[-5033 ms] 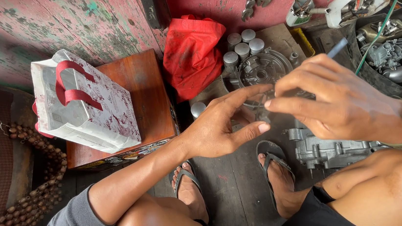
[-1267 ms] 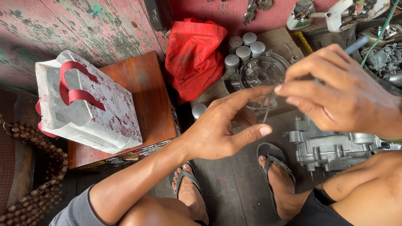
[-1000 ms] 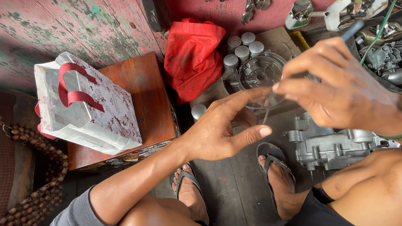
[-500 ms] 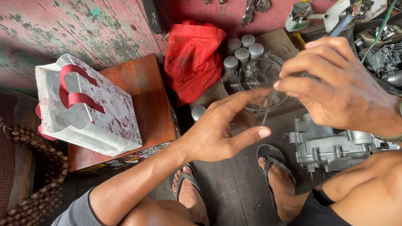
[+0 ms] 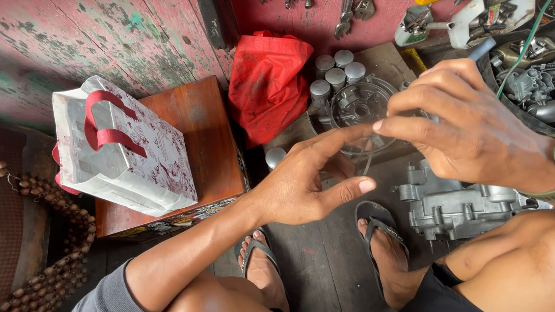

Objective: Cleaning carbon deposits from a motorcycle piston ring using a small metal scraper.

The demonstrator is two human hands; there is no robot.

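The left hand [image 5: 304,184] was open, fingers spread, holding nothing. The right hand [image 5: 471,127] pinched a thin stick-like tool [image 5: 481,49], pointing up and away, above the round metal cover [image 5: 361,110].

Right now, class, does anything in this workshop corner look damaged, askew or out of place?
The wall's paint is worn and peeling. The white bag lies tipped on the wooden box, overhanging its left edge. A red cloth slumps against the wall. Nothing looks spilled.

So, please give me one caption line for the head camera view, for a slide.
Two bare hands, left hand and right hand, raised together above a grey engine casing on a workshop floor.
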